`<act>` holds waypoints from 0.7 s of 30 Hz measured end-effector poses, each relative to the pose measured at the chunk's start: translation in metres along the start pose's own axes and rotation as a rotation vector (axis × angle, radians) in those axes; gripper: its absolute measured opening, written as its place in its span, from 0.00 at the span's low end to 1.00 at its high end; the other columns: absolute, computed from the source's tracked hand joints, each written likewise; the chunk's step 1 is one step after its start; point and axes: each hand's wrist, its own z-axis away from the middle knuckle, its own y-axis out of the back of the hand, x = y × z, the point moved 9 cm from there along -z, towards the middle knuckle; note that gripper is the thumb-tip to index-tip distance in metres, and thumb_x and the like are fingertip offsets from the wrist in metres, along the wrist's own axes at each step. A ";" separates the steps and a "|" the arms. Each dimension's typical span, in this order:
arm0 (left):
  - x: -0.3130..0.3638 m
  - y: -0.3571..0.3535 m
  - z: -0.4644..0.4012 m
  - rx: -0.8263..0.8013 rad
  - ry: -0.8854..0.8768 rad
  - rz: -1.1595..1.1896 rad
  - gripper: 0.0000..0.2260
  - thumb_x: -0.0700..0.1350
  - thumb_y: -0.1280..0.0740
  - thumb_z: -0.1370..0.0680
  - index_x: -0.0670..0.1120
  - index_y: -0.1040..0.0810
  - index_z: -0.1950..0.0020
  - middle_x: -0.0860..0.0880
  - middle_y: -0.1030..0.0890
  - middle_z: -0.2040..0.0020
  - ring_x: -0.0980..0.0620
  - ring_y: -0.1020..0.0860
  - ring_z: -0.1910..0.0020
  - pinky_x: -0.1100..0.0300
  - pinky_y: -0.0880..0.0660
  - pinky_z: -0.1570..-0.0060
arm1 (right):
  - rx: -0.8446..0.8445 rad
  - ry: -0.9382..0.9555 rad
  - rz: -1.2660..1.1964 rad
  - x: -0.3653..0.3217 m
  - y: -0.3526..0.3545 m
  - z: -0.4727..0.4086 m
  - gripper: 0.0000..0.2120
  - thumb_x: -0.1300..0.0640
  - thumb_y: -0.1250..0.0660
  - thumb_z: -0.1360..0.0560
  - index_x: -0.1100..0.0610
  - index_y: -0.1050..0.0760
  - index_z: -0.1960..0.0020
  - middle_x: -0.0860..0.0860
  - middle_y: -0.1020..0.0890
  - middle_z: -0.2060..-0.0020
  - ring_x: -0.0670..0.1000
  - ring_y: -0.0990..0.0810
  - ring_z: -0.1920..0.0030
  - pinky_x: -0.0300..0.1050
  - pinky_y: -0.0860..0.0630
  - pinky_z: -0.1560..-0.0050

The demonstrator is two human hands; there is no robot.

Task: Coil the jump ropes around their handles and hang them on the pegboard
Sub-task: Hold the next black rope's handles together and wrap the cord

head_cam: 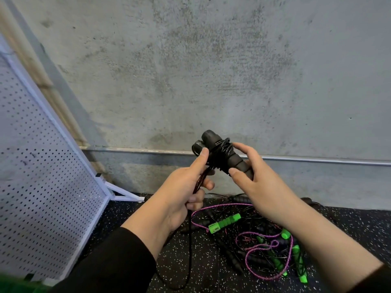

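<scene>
Far left, a white pegboard (pixel 42 176) stands tilted on a white frame, its foot on the speckled black floor (pixel 190 271); behind it a bare concrete wall (pixel 211 70) with a thin metal pipe (pixel 317 160) running along its base; left hand (pixel 182 191) raised in front of the wall, black sleeve (pixel 118 263) on the forearm, thumb pressed up against the end of the handles, lower fingers curled round a loose stretch of black rope (pixel 190 250) that drops from the fist and loops down to the floor; centre, two black foam handles (pixel 220 153) held side by side, tilted, several turns of the rope already wound round their middle; right hand (pixel 260 187) grips the lower end of the handles, thumb on the near side, fingers wrapped over the far side; below the hands, on the floor, a tangled heap of other jump ropes (pixel 254 240): purple cord, thin black cords, green handles and black handles mixed together, close to the wall.
</scene>
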 end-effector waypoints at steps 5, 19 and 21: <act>-0.008 -0.004 0.001 -0.037 0.052 0.020 0.41 0.75 0.35 0.30 0.43 0.22 0.33 0.51 0.27 0.65 0.56 0.43 0.75 0.64 0.45 0.78 | -0.035 0.152 0.265 -0.004 -0.014 0.000 0.31 0.52 0.32 0.21 0.32 0.42 0.25 0.46 0.27 0.42 0.47 0.31 0.41 0.41 0.35 0.40; 0.014 -0.013 0.008 -0.088 -0.132 0.121 0.19 0.64 0.31 0.27 0.48 0.23 0.59 0.51 0.30 0.67 0.56 0.45 0.74 0.61 0.50 0.73 | -0.204 -0.348 -0.866 0.018 -0.023 0.009 0.26 0.41 0.37 0.24 0.61 0.17 0.40 0.59 0.15 0.51 0.54 0.17 0.57 0.49 0.16 0.57; 0.016 -0.014 0.009 -0.102 -0.155 0.101 0.20 0.64 0.31 0.27 0.48 0.26 0.61 0.51 0.30 0.68 0.56 0.44 0.74 0.63 0.47 0.75 | -0.310 -0.421 -0.977 0.017 -0.030 0.016 0.24 0.44 0.37 0.22 0.64 0.16 0.46 0.66 0.16 0.47 0.59 0.16 0.57 0.52 0.15 0.53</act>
